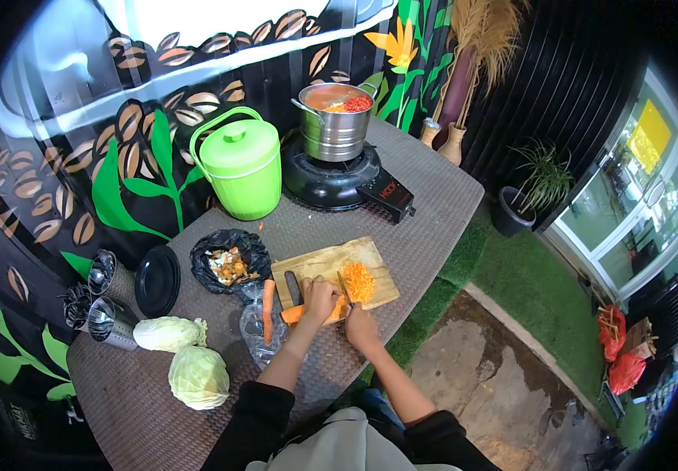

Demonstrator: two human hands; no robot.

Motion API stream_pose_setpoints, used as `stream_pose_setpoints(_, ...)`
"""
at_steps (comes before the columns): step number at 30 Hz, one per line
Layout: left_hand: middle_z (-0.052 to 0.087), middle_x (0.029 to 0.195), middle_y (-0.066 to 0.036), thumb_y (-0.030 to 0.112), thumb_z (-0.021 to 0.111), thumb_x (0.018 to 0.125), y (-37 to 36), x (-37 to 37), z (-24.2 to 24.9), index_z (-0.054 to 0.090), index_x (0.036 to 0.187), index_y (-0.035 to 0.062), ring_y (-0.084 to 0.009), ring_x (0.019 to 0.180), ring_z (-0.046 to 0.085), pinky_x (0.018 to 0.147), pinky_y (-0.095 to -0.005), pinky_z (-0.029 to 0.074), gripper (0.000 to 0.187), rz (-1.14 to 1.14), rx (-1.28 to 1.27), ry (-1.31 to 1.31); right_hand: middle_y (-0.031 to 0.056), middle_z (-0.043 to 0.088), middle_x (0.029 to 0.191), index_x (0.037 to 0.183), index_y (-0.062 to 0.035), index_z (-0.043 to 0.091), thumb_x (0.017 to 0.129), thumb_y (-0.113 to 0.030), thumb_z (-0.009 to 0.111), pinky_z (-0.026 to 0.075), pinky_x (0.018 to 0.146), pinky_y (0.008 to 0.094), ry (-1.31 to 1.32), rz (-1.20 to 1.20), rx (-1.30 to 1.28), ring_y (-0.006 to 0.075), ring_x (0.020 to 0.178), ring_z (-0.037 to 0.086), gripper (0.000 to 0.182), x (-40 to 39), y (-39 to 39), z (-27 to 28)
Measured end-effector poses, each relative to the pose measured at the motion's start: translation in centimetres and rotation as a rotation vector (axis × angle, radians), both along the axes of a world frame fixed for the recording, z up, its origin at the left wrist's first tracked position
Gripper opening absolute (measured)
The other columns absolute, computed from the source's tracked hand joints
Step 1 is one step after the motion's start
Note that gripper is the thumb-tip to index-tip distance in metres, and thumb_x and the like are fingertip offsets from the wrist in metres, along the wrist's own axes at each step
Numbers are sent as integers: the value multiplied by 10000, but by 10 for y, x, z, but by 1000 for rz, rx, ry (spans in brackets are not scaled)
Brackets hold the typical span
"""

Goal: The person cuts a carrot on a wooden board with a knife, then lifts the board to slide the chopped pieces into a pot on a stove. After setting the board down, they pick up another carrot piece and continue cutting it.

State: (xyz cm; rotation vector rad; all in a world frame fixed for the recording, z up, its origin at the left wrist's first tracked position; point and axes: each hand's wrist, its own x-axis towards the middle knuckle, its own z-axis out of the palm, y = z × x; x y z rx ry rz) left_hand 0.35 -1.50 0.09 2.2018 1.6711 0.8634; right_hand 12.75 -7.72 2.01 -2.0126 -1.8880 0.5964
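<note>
On the cutting board [370, 263] we pin the carrot [295, 313] with our left hand [321, 297], its long axis running leftward, while our right hand [361, 326] grips the knife [344, 288] just beside the cut end.

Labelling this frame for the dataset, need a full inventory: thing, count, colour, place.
table: 1, grey-brown, centre
cutting board: 1, light wood, table's near edge
carrot piece: 1, orange, on board under left hand
chopped carrot: 1 pile, orange, right part of board
whole carrot: 1, orange, left of board
knife: 1, dark blade, in right hand
black-handled tool: 1, on board's left part
cabbages: 2, pale green, near-left
scrap bag: 1, black, left of board
lidded bucket: 1, bright green, behind bag
pot: 1, steel, on stove
stove: 1, black, far end
plates: 1 stack, black, left
metal holders: 3, left edge
left hand: steadies carrot piece
right hand: grips knife
</note>
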Motion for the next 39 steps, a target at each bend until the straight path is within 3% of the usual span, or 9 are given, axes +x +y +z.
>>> stream_pose_setpoints(3,640,738,-84,136,687,680,-2,-4,14,728,700,159,-224,834,556,831,-381,327,51,-29,-87,21,295,613,882,991,47,506,957,-333,373,486,759,498,12,-117,-98,438,853,610,404,-11,-4,5)
stream_pose_setpoints(10,659,711,-42,142,691,683,1,-6,6,709,691,152,-201,817,562,828,-381,311,23,-17,-13,16,253,630,781,935,25,499,949,-324,402,507,675,495,12,25,54,427,743,630,362,6,14,-13)
stream_pose_setpoints(13,659,692,-26,119,684,691,1,-5,14,616,795,120,-200,810,568,826,-382,305,124,-96,-3,-38,256,629,813,937,24,507,950,-321,400,500,704,495,-7,-25,-7,420,779,628,361,-6,0,-7)
stream_pose_setpoints(15,655,684,-10,87,675,701,0,-4,18,471,884,121,-202,808,573,822,-383,302,276,-53,-43,-108,262,627,843,947,27,515,951,-315,399,493,735,496,-13,-92,-66,415,815,625,362,-9,-1,-5)
stream_pose_setpoints(18,649,671,0,71,678,702,-1,-4,16,414,929,129,-201,812,577,820,-386,298,353,-60,-35,-55,271,622,844,949,29,512,949,-301,408,488,742,498,9,-77,-76,423,833,620,345,-4,6,-8)
stream_pose_setpoints(21,646,673,4,81,683,706,-3,-4,15,436,911,124,-199,808,577,822,-385,297,324,-67,16,-66,265,625,809,902,21,505,946,-296,415,496,700,503,41,19,7,436,789,623,333,8,15,-10)
stream_pose_setpoints(30,668,717,-16,93,681,735,-4,-6,18,456,890,126,-198,776,599,862,-384,282,276,-113,-41,-87,278,625,831,964,32,525,948,-336,393,496,700,514,54,-109,-40,436,780,622,391,-9,3,-16)
stream_pose_setpoints(35,622,690,1,109,684,711,-2,-6,12,507,855,125,-195,819,576,852,-395,286,229,-80,5,-14,272,622,790,981,41,499,948,-332,402,505,688,489,-12,58,-14,419,777,630,387,15,14,-14)
stream_pose_setpoints(39,619,707,11,129,679,718,-2,0,12,547,805,132,-194,818,570,859,-412,286,158,-55,34,28,288,618,843,1002,39,510,951,-347,387,481,735,514,96,-54,-4,437,818,612,408,29,9,-5)
